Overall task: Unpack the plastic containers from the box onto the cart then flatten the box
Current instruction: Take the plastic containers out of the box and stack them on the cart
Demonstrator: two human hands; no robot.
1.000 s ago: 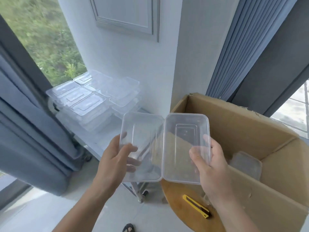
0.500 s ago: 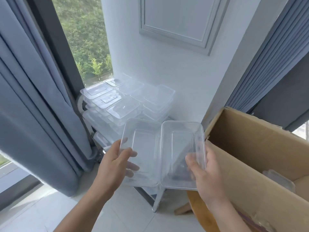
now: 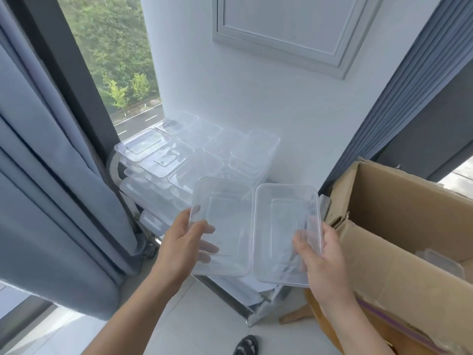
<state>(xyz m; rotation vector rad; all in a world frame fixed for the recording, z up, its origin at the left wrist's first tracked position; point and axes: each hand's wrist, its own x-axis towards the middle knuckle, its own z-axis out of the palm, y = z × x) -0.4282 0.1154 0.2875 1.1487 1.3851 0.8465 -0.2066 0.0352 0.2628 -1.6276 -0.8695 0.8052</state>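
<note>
Cardboard box [image 3: 409,216] stands open at right, with one spare container [image 3: 439,260] lying inside. The cart [image 3: 263,308] is ahead against the wall, its top carrying the stacked containers [image 3: 194,155]. Two more are held side by side above the cart's near end: the left container [image 3: 225,221] is pinched in my left grip [image 3: 179,249], the right container [image 3: 281,226] in my right grip [image 3: 325,257], thumbs over the rims.

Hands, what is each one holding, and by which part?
The left hand grips the left clear container by its near left rim; the right hand grips the right clear container by its near right rim.
</note>
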